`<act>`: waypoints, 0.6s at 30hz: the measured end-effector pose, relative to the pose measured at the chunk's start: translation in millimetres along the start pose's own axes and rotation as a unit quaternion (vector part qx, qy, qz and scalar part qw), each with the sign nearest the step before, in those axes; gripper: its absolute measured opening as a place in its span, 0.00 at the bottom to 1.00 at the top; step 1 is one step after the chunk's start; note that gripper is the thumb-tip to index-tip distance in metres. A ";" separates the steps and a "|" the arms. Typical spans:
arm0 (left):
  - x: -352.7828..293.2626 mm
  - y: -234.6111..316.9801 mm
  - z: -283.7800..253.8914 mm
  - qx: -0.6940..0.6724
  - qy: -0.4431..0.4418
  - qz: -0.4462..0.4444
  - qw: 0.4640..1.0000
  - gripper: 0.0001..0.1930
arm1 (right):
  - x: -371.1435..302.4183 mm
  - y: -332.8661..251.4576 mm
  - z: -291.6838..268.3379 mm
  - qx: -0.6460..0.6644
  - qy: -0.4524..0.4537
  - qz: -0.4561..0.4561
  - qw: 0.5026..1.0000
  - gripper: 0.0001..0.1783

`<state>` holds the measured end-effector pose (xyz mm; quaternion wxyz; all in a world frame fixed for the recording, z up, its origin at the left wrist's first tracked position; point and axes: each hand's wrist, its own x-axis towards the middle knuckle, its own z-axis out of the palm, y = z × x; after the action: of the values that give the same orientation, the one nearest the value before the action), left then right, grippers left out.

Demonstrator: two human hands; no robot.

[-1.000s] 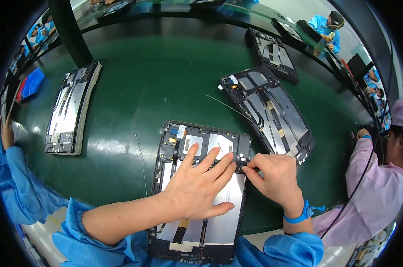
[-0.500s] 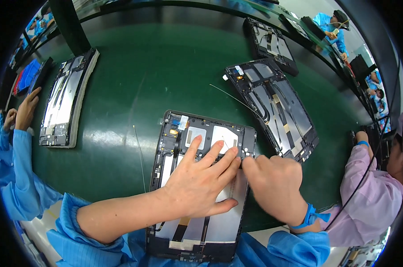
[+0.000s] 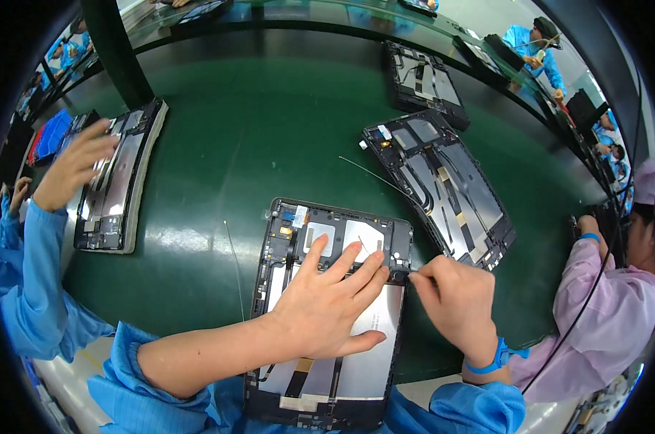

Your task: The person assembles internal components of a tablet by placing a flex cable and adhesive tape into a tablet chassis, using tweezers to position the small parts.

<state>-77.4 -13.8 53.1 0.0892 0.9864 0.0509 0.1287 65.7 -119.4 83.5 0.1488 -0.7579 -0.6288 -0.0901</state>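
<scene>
Opened tablet (image 3: 350, 376) lies closest, in front of the person at the desk's (image 3: 270, 130) near edge, innards up, blk frame w/ silver panel. L hand (image 3: 324, 300) is open, palm down on it, fingers spread across the upper part, thumb out over the panel. R hand (image 3: 457, 298) is closed at the tablet's R edge, fingers curled, thumb & index tips pinched tog.; can't tell if anything small is btwn them. Blue wristband (image 3: 499, 356) on R wrist.

Just L of the tablet, a thin wire (image 3: 233, 260) runs up the desk. Up & R, a 2nd tablet (image 3: 479, 184), also opened, sits at an angle; another thin strand (image 3: 369, 172) sticks out from its L side. Far R, a pink sleeve (image 3: 598, 307) of a co-worker.

On the L, a 3rd tablet (image 3: 129, 163) w/ pale layer underneath; a co-worker's hand (image 3: 74, 166) is over its L side, contact unclear. Blue bin (image 3: 53, 134) beyond that. Farther back, R of ctr, a 4th opened tablet (image 3: 429, 81).
</scene>
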 end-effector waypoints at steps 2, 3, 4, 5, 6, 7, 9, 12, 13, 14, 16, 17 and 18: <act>1.9 1.2 -0.1 -0.003 0.010 0.001 1.000 0.33 | 0.3 5.8 -3.0 0.041 0.025 -0.022 0.999 0.11; 2.1 1.6 0.3 -0.003 0.007 0.005 1.000 0.33 | -0.5 6.7 0.0 0.046 0.015 -0.035 0.998 0.11; 2.2 2.0 0.2 -0.004 0.010 0.003 1.000 0.33 | -0.5 6.1 0.3 0.047 0.016 -0.030 0.998 0.11; 2.6 2.4 0.1 -0.005 0.014 0.000 1.000 0.33 | -0.4 5.3 0.4 0.046 0.010 -0.036 0.998 0.11; 3.6 2.9 -0.4 -0.006 0.010 0.004 1.000 0.33 | -0.6 5.2 0.7 0.045 0.005 -0.042 0.998 0.11; 4.2 2.9 -1.0 -0.005 0.011 0.001 1.000 0.33 | -0.4 6.4 2.6 0.046 0.009 -0.050 0.998 0.11; 4.6 2.9 -0.7 -0.006 0.010 -0.001 1.000 0.33 | 0.2 6.3 3.4 0.042 0.004 -0.054 0.998 0.11; 7.5 2.3 0.4 -0.005 0.011 -0.001 1.000 0.33 | 0.6 7.4 3.4 0.029 0.002 -0.062 0.998 0.10; 7.5 2.0 1.1 -0.006 0.010 -0.001 1.000 0.33 | 0.7 7.1 3.9 0.024 0.003 -0.067 0.997 0.09; 7.9 1.6 1.5 -0.008 0.010 0.000 1.000 0.33 | 0.7 6.5 4.2 0.025 0.002 -0.067 0.997 0.09; 8.7 2.1 -0.2 -0.004 0.005 0.002 1.000 0.33 | -1.0 3.8 3.6 0.001 0.000 -0.059 0.998 0.07; 8.6 3.0 -1.2 0.000 0.001 0.005 1.000 0.33 | -1.3 0.0 2.5 0.002 -0.001 -0.059 0.998 0.07; 8.4 3.5 -1.7 -0.001 0.002 0.004 1.000 0.33 | -0.7 -5.2 0.9 -0.040 -0.002 -0.066 0.997 0.07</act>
<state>-69.4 -15.9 57.4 0.0894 0.9863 0.0465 0.1309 60.5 -118.9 83.0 0.1109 -0.7203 -0.6737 -0.1227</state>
